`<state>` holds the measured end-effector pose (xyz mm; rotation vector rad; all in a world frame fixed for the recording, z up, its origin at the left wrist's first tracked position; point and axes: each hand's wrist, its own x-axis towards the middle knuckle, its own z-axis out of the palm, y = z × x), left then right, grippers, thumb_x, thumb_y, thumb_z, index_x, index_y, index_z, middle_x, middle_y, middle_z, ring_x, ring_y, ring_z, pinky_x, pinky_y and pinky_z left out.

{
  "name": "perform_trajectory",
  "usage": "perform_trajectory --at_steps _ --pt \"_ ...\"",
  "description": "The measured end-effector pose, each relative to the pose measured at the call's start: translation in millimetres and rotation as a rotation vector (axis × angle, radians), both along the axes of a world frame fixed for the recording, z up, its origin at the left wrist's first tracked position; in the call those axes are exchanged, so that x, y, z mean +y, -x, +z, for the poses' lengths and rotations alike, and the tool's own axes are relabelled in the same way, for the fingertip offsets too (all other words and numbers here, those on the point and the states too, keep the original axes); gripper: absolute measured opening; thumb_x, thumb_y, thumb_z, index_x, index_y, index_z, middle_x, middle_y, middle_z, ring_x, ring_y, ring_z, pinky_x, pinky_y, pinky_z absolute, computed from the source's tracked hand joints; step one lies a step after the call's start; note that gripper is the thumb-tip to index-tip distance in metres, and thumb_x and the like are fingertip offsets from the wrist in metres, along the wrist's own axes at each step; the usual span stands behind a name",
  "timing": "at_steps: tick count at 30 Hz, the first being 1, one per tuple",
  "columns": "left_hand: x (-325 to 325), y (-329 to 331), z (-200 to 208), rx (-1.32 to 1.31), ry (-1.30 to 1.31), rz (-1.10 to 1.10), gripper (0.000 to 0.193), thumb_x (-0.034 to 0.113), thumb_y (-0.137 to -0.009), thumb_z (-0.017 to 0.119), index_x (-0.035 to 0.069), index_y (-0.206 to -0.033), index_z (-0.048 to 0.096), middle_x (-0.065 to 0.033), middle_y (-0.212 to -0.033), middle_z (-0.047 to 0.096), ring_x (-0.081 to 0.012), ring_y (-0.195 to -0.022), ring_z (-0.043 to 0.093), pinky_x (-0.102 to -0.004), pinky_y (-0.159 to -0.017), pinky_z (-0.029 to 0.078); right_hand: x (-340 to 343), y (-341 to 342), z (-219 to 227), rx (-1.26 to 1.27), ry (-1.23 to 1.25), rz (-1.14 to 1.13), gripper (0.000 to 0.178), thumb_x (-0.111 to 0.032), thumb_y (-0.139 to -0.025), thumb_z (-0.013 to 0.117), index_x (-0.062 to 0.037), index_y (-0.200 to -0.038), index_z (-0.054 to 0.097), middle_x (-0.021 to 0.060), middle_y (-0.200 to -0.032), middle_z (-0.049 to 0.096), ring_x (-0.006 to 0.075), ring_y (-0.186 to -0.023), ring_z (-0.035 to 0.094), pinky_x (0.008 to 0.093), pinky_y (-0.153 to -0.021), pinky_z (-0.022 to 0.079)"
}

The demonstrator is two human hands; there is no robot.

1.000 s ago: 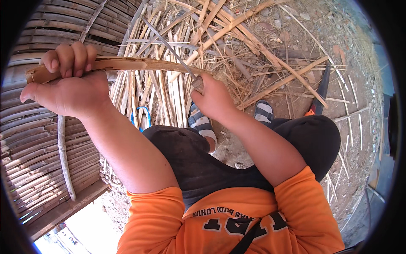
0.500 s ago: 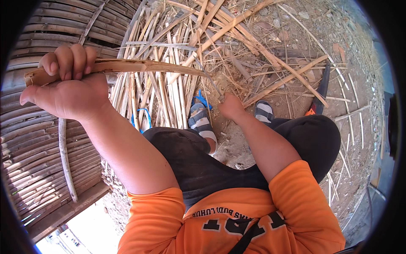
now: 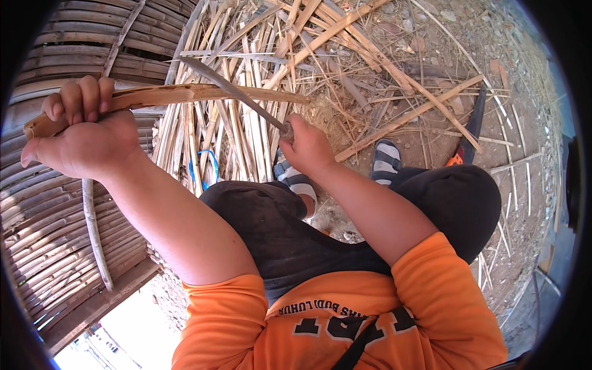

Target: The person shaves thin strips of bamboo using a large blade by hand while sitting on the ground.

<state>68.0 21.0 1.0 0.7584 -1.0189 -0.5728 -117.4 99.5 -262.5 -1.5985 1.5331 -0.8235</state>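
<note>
Gripping bamboo strip [image 3: 185, 94], left hand [image 3: 92, 132] outstretched, right hand [image 3: 306, 146] closer in, clenched round knife [image 3: 228, 87]

Between the two arms there is a gap over the left knee [image 3: 253, 203] where a hand could pass. Ahead, the knife [image 3: 234, 89] in the right hand [image 3: 308, 148] crosses the bamboo strip [image 3: 179, 94] and blocks the way; I can't quite tell if they touch. The slatted wall [image 3: 46, 203] crowds the left hand [image 3: 86, 117].
</note>
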Motion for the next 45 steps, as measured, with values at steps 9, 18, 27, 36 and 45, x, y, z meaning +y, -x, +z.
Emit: perform_trajectory --at_steps 9,18,27,36,45 --pt "-2 3 3 -0.004 0.028 -0.111 0.078 0.087 -0.09 0.016 0.014 -0.077 0.04 0.0014 -0.059 0.027 -0.0131 -0.053 0.02 -0.0273 -0.052 0.021 14 79 -123 0.311 -0.492 -0.045 0.027 -0.013 -0.086 0.064 0.0033 -0.107 0.064 0.0304 -0.106 0.068 0.0422 -0.105 0.068 0.0473 -0.09 0.054" --pt "-10 -14 1 0.002 0.009 -0.038 0.078 0.086 -0.091 0.016 0.013 -0.075 0.039 0.0005 -0.06 0.027 -0.0146 -0.054 0.02 -0.0287 -0.052 0.021 -9 44 -97 -0.263 -0.734 -0.293 0.034 -0.015 -0.082 0.067 0.006 -0.108 0.06 0.031 -0.091 0.069 0.044 -0.088 0.07 0.0494 -0.078 0.055" --pt "-8 -17 -1 0.023 -0.012 0.082 0.076 0.083 -0.093 0.017 0.012 -0.075 0.039 -0.0001 -0.061 0.027 -0.016 -0.056 0.02 -0.0294 -0.053 0.023 -19 -9 36 -0.298 -0.007 -0.071 0.038 -0.019 -0.084 0.069 0.0044 -0.113 0.059 0.0252 -0.086 0.068 0.0389 -0.081 0.071 0.0455 -0.073 0.053" --pt "-1 18 5 0.043 -0.063 0.412 0.074 0.075 -0.097 0.005 0.011 -0.077 0.038 -0.0017 -0.062 0.031 -0.0175 -0.057 0.024 -0.0299 -0.057 0.03 -7 7 -31 0.097 -0.319 0.018 0.034 -0.015 -0.085 0.067 0.0003 -0.112 0.055 0.0262 -0.097 0.07 0.0436 -0.095 0.069 0.052 -0.084 0.054" --pt "-4 18 3 0.021 -0.053 0.342 0.075 0.074 -0.098 0.005 0.011 -0.078 0.039 -0.0023 -0.062 0.033 -0.0176 -0.057 0.027 -0.0301 -0.058 0.031 -9 -9 21 -0.083 -0.039 0.027 0.037 -0.015 -0.083 0.067 0.0012 -0.114 0.056 0.0264 -0.088 0.068 0.0447 -0.088 0.067 0.0516 -0.078 0.053"
